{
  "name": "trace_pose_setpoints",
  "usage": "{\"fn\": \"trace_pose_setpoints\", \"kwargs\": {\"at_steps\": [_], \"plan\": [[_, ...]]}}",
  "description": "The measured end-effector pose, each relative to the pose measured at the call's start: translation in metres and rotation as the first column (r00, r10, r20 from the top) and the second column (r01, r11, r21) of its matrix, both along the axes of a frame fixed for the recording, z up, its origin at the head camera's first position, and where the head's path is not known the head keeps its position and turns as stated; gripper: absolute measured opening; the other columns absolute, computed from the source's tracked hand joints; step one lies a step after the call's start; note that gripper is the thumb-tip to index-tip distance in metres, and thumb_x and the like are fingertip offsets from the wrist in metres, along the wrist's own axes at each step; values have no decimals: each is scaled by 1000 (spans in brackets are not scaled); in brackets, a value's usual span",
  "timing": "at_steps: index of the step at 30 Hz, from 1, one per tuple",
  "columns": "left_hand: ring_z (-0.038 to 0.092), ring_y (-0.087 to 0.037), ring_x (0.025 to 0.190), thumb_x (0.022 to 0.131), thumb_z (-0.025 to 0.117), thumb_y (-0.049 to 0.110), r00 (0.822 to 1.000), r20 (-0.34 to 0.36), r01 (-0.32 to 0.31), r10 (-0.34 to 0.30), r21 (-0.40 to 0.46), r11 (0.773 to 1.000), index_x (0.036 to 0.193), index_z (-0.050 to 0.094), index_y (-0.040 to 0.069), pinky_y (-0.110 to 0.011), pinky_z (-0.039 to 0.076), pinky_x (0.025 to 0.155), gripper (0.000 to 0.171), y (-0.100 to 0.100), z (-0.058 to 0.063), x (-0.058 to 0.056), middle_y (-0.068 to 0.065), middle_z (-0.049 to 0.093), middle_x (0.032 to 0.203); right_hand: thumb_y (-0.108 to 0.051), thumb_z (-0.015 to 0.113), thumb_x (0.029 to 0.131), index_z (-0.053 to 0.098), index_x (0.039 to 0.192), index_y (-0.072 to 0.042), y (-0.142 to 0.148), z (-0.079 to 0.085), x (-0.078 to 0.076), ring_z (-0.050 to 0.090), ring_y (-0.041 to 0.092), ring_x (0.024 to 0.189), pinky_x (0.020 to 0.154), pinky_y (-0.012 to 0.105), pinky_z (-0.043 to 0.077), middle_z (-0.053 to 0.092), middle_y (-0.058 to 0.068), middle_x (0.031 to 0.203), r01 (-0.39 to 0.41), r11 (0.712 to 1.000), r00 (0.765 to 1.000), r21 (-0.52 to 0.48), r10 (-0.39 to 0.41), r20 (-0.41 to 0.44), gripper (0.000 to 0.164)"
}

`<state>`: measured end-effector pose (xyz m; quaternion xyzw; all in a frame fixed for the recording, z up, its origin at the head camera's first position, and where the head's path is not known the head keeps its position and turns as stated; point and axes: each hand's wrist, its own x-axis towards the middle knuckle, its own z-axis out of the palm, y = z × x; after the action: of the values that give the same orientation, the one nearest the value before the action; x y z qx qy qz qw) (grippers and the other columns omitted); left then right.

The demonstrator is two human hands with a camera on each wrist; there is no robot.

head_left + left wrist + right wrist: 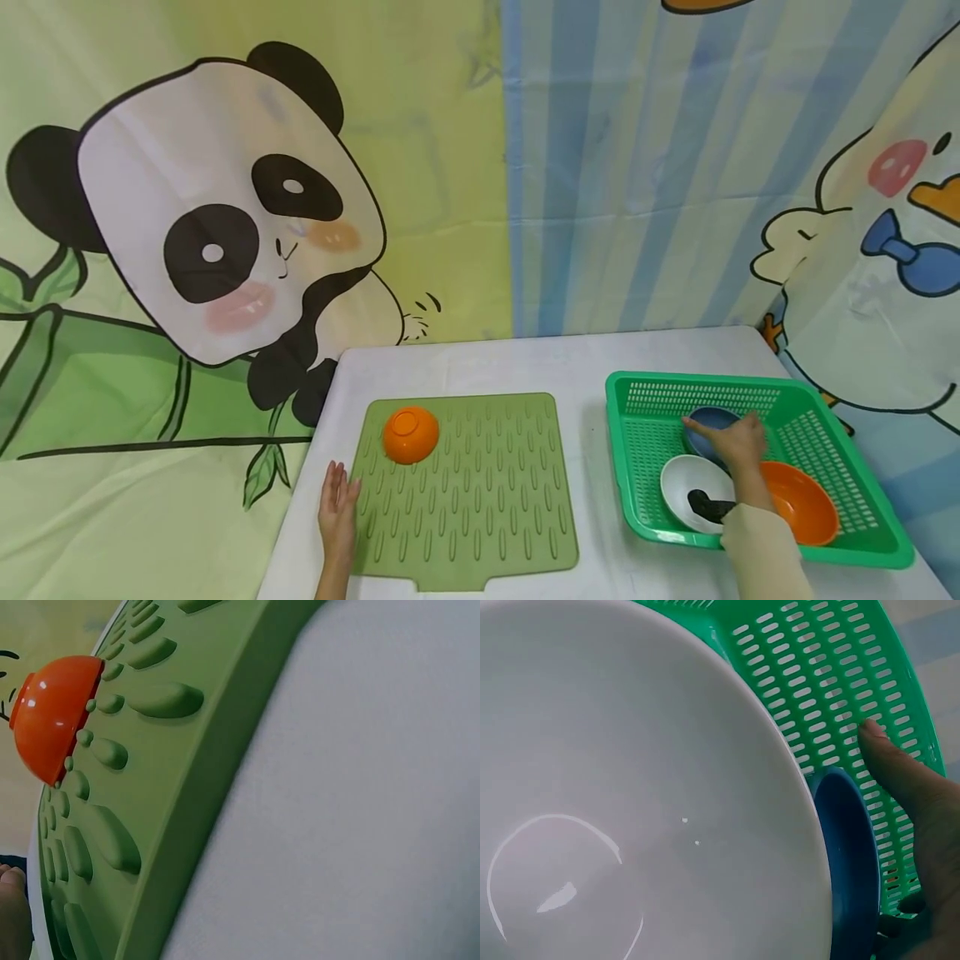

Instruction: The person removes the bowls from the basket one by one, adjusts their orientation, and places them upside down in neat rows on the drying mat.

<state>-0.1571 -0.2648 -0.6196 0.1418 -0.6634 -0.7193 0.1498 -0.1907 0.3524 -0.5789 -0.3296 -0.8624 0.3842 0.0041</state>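
My right hand [738, 437] reaches into the green basket [624, 467], over a blue bowl [708, 415]. The thumb and fingers are spread across the bowl. In the right wrist view, the straight thumb stands apart from the blue bowl [845, 855], while the fingers are partly hidden near its far side. A white bowl [652, 750] fills much of that view. My left hand [337, 508] is beside the left edge of a green ridged mat [480, 500], fingers extended, holding nothing. An orange bowl [411, 435] lies upside down on the mat's upper left.
A larger orange bowl [806, 508] sits in the basket's front part, right of the white bowl. Basket and mat share a white table [592, 433], with the basket on the right. A printed cloth [450, 167] hangs behind the table.
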Motion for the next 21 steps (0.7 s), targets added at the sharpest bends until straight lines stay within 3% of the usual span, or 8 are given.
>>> {"fn": "trace_pose_setpoints", "kwargs": {"at_steps": [11,21], "plan": [[19,-29,136,93,56,8,1000,-19,10,-10,-1,1000,147,19,6,-11,34,96,66,2,2,-2,-19,20,149,-42,76,71,-13,137,16,-1,2,1,1,57,126,104,64,6,-8,42,140,-117,991,993,59,115,40,125],[20,-28,137,93,55,8,1000,-14,7,-8,-22,1000,148,19,7,-10,33,97,65,3,4,-4,-19,21,149,-38,76,72,-11,136,18,-2,2,1,3,58,125,104,64,4,-4,44,138,-147,987,988,70,144,57,122]]}}
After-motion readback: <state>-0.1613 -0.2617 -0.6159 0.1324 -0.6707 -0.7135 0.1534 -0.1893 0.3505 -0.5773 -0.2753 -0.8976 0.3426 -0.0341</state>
